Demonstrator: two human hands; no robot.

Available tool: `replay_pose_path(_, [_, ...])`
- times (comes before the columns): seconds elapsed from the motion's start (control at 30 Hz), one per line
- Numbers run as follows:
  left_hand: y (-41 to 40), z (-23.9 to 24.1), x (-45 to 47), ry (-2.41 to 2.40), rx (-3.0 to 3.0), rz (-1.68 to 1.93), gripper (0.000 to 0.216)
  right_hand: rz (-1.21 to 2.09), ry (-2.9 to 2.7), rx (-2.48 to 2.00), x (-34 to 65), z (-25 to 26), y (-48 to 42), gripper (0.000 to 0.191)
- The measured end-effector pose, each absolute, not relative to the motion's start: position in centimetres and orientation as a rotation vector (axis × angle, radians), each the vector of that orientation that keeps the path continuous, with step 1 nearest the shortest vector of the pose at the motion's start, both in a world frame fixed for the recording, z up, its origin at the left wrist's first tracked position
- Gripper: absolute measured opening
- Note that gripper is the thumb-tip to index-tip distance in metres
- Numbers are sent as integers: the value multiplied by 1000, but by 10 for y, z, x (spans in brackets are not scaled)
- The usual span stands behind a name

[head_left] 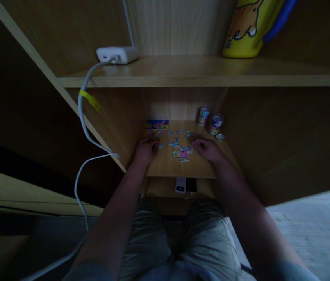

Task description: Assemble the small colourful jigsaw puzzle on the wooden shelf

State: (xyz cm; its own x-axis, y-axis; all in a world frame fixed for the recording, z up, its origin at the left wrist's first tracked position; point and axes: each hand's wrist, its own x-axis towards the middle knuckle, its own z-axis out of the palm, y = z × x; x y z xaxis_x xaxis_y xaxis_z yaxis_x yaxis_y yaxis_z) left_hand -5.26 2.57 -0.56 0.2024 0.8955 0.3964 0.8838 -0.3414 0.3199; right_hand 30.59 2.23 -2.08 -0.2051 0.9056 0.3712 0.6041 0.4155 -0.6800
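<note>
- The joined pieces [183,154] of a puzzle lie flat on the middle shelf [165,168], toward its front edge and between the two hands; they show pink and yellow cartoon figures.
- Loose pieces [174,144] lie just behind them, with more scattered farther back, well apart from one another in places.
- The left hand [146,150] rests low at the left, its fingers curled; a small piece [161,146] lies just beside its fingertips. Whether it grips anything I cannot tell.
- The right hand [206,148] is right of the joined pieces, thumb and forefinger drawn close together near some loose pieces; too dim to tell if they pinch one.
- A picture card [158,124], blue with cartoon figures, lies at the back left.
- Two printed cans, one rear [203,116] and one front [216,124], stand upright at the back right, with a round lid [220,137] beside the front one.
- Below, a white device [180,185] and a black one [191,184] sit side by side.
- On the upper shelf [182,72] are a white box [120,55] with a cable [80,109] hanging from it, and a yellow jug [242,31] with a blue handle [279,21].
</note>
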Motion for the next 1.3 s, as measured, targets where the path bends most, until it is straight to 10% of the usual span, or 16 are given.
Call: replay_pose_path(1.3, [6,-3,62,1073,2214,1215,14,916,-1837,-1104,301,-12,19,48])
